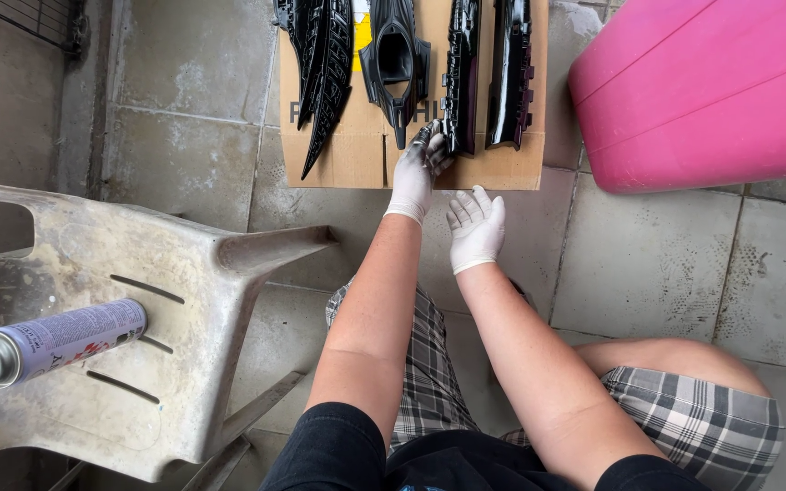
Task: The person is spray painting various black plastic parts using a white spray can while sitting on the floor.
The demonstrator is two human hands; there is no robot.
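At the far left, a spray can (pixel 52 341) lies on a dirty overturned plastic chair (pixel 138 300). Further right, a flat sheet of cardboard (pixel 357 150) lies on the tiled floor (pixel 184 155) and carries several glossy black plastic parts. The left hand (pixel 414 173), in a white glove, reaches forward and its fingers close on the lower end of one long black trim piece (pixel 461 77). This piece seems light and stiff, but thin and maybe slippery or freshly painted, so holding it by the edge or the end looks safest. The right hand (pixel 477 227), also gloved, hovers open with spread fingers and holds nothing. At the right stands a pink container (pixel 702 91).
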